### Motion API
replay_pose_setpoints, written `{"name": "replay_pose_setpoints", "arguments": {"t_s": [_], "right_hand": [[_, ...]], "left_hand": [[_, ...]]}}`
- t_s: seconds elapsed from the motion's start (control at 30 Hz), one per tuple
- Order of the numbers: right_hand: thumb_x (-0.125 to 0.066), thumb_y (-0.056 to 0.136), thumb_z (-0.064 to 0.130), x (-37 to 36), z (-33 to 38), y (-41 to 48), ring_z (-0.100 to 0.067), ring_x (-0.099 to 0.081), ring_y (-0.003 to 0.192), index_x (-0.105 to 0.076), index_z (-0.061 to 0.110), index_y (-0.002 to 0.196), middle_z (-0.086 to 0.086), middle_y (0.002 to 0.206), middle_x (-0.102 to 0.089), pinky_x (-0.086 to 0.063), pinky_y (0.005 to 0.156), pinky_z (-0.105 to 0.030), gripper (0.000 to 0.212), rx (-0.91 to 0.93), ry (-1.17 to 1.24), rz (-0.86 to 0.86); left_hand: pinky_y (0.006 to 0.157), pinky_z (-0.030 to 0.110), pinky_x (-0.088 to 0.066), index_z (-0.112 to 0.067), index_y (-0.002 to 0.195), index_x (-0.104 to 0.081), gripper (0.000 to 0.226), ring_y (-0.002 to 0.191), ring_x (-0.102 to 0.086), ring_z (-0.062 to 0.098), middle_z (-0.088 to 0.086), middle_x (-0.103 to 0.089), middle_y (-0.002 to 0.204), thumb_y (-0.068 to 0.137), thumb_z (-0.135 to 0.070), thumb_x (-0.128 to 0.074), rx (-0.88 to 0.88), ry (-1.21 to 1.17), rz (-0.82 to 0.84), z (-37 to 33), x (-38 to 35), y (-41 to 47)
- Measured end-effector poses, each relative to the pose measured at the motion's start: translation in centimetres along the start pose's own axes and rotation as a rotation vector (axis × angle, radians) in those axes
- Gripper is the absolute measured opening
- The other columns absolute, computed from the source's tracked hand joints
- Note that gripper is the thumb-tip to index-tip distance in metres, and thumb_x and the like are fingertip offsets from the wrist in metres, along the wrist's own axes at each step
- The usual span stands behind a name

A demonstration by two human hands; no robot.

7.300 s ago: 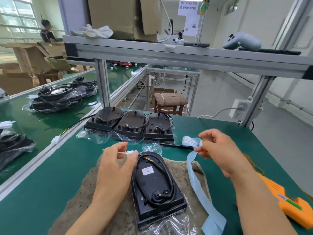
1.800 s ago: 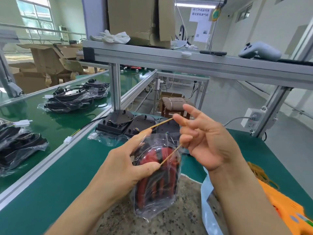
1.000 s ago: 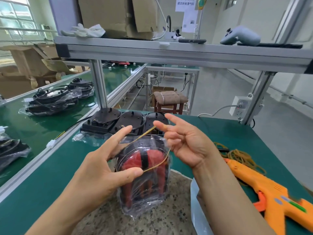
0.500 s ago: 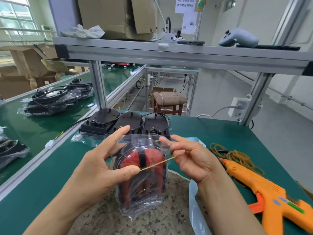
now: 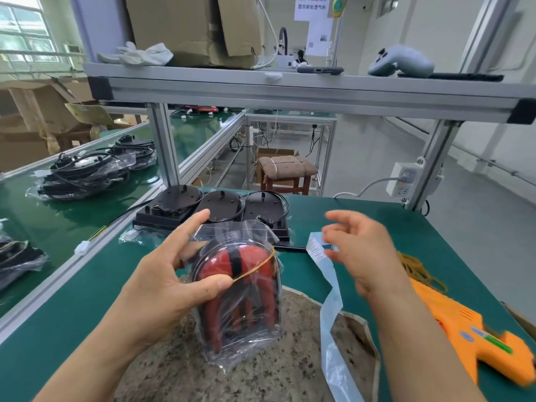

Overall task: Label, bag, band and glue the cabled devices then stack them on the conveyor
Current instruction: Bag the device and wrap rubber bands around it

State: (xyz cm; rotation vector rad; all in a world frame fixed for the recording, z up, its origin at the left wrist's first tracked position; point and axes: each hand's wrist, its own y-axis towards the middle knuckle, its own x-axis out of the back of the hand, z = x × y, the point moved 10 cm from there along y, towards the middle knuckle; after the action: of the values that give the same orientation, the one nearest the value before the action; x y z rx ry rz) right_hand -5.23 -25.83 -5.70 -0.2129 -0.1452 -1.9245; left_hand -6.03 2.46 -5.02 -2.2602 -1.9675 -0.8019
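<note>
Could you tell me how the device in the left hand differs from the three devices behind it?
The held device stands upright in a clear bag, a rubber band across it; the three devices lie flat, with no band. The held device shows red; the three devices show black. All have one rounded end.

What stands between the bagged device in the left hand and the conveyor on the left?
Nothing visible blocks the way. Only the low aluminium rail separates table from conveyor, and the bagged device, gripped by the left hand, could likely pass over it.
</note>
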Motion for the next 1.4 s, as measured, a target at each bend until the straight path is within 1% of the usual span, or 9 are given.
{"name": "replay_pose_setpoints", "arguments": {"t_s": [0.07, 0.17, 0.3, 0.5, 0.63, 0.8, 0.93, 1.3, 1.4], "right_hand": [[-0.060, 0.095, 0.011, 1.3, 1.5, -0.3, -0.011, -0.065, 0.084, -0.066, 0.025, 0.120, 0.009, 0.088, -0.067, -0.059, 0.078, -0.028, 0.029, 0.169, -0.156, -0.082], [-0.063, 0.084, 0.050, -3.7, 2.3, -1.6, 0.015, -0.057, 0.099, -0.062, 0.044, 0.119, 0.027, 0.105, -0.064, -0.045, 0.077, -0.003, 0.035, 0.317, -0.209, 0.190], [-0.055, 0.072, 0.083, -10.8, 0.0, -3.3, -0.002, -0.054, 0.126, -0.045, 0.052, 0.138, 0.019, 0.139, -0.056, -0.043, 0.111, -0.039, 0.073, 0.257, -0.113, 0.602], [-0.065, 0.064, 0.085, -11.6, -1.6, -2.5, -0.004, -0.064, 0.115, -0.049, 0.069, 0.122, 0.020, 0.124, -0.066, -0.046, 0.109, -0.042, 0.062, 0.230, 0.015, 0.657], [-0.065, 0.069, 0.082, -12.3, -2.2, -2.3, -0.005, -0.065, 0.115, -0.050, 0.069, 0.120, 0.022, 0.123, -0.066, -0.044, 0.109, -0.044, 0.055, 0.211, 0.035, 0.694], [-0.072, 0.070, 0.073, -12.2, -2.1, -1.6, -0.016, -0.065, 0.117, -0.058, 0.046, 0.128, 0.004, 0.128, -0.068, -0.051, 0.102, -0.042, 0.065, 0.161, 0.207, 0.667], [-0.056, 0.096, 0.042, -10.9, -1.2, -0.5, -0.034, -0.065, 0.108, -0.061, 0.010, 0.129, -0.024, 0.119, -0.067, -0.058, 0.087, -0.048, 0.046, 0.091, 0.479, 0.626], [-0.038, 0.097, 0.037, -10.0, -0.7, -0.3, -0.025, -0.071, 0.104, -0.070, 0.014, 0.122, -0.012, 0.119, -0.071, -0.053, 0.094, -0.056, 0.047, -0.003, 1.051, 0.596], [-0.037, 0.098, 0.037, -10.1, -1.1, -0.5, -0.024, -0.070, 0.106, -0.073, 0.016, 0.120, -0.011, 0.119, -0.072, -0.056, 0.091, -0.054, 0.047, -0.014, 1.100, 0.616]], "left_hand": [[0.084, 0.021, -0.039, -0.070, 0.130, -0.037, 0.092, 0.103, -0.058, -0.016, -0.038, -0.065, 0.103, 0.055, -0.046, -0.084, -0.002, 0.012, 0.006, 0.0, -0.1, 0.1], [0.086, 0.022, -0.040, -0.068, 0.132, -0.035, 0.094, 0.102, -0.055, -0.020, -0.045, -0.060, 0.103, 0.054, -0.048, -0.084, -0.004, 0.038, 0.024, 0.0, -0.5, 0.3], [0.075, 0.008, -0.044, -0.061, 0.136, -0.037, 0.095, 0.102, -0.059, -0.015, -0.038, -0.065, 0.104, 0.056, -0.045, -0.084, -0.023, 0.038, 0.041, -0.2, -0.5, 0.3], [0.072, 0.007, -0.049, -0.033, 0.139, -0.045, 0.075, 0.090, -0.069, 0.000, -0.016, -0.075, 0.101, 0.069, -0.028, -0.073, 0.010, -0.128, -0.018, 1.0, 1.9, 0.3], [0.079, 0.005, -0.047, -0.033, 0.138, -0.046, 0.055, 0.096, -0.069, 0.002, -0.012, -0.075, 0.103, 0.084, -0.039, -0.056, 0.003, -0.108, -0.050, 1.2, 3.0, 0.1], [0.087, 0.030, -0.050, -0.029, 0.120, -0.062, 0.037, 0.098, -0.069, 0.010, -0.007, -0.075, 0.103, 0.089, -0.042, -0.047, 0.020, -0.209, -0.339, 2.5, 6.0, -1.0], [0.090, 0.028, -0.048, -0.035, 0.116, -0.064, 0.029, 0.101, -0.066, 0.001, -0.017, -0.073, 0.106, 0.092, -0.048, -0.055, 0.083, -0.144, -0.222, 3.1, 3.9, -2.0], [0.089, 0.014, -0.049, -0.057, 0.122, -0.056, 0.053, 0.109, -0.063, 0.007, -0.019, -0.066, 0.119, 0.072, -0.074, -0.064, -0.065, -0.208, -0.003, -1.7, 0.0, -3.0], [0.092, 0.026, -0.051, -0.060, 0.125, -0.051, 0.070, 0.117, -0.058, -0.003, -0.027, -0.059, 0.128, 0.060, -0.082, -0.068, -0.044, -0.212, -0.026, -1.8, 0.1, -3.4]]}}
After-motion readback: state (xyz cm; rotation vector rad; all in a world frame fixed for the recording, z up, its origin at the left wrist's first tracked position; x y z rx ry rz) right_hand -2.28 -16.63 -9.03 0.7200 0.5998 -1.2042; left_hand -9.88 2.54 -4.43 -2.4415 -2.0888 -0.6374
